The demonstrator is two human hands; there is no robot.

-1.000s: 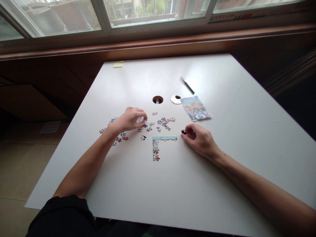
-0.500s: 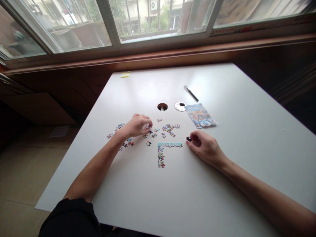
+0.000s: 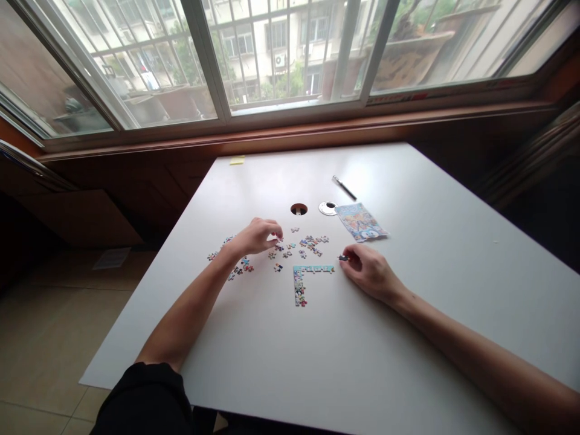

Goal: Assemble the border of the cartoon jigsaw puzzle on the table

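Between the thumb and fingers of my right hand is a dark jigsaw puzzle piece, just right of the joined puzzle section. That joined section forms an L-shaped corner, with a light-blue top strip and a colourful left strip. My left hand curls over the loose pieces, thumb and fingertips closed around a small puzzle piece that is partly hidden. Several loose puzzle pieces lie above the joined corner. Another group of loose pieces is partly covered by my left hand and wrist.
The white table has a round cable hole with its metal cover beside it. A printed picture sheet touches that cover. Beyond it lies a pen. A yellow sticky note is at the far edge, below the windows.
The view has tilted up, showing more of the windows. My left fingertips have drawn closer together over the loose pieces. My right hand keeps the dark piece near the corner section.
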